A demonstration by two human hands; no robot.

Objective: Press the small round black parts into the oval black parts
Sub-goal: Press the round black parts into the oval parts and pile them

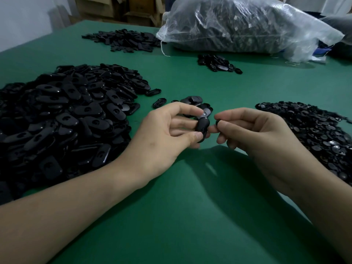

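Between left hand [167, 128] thumb and fingers sits a smooth oval black plastic part [203, 128], pinched edgewise; right hand [253, 130] fingertips pinch a small round black part [218, 121] just beside it. Both look light, rigid, slippery: hold by rims.

Left grip [162, 130] and right grip [253, 130] bare; forearms [76, 197] bare; fingernails [198, 135] short and plain

Oval part [203, 127] in left hand [163, 134]: one. Small round part [218, 122] in right hand [255, 132]: one. Piles of black parts: five. These are big heap [66, 115] at left, second heap [314, 134] at right, flat pile [123, 40] upper left, small pile [217, 62] upper centre, cluster [192, 101] above hands. Pieces inside too many to count. Plastic bag [247, 25] upper right: one.
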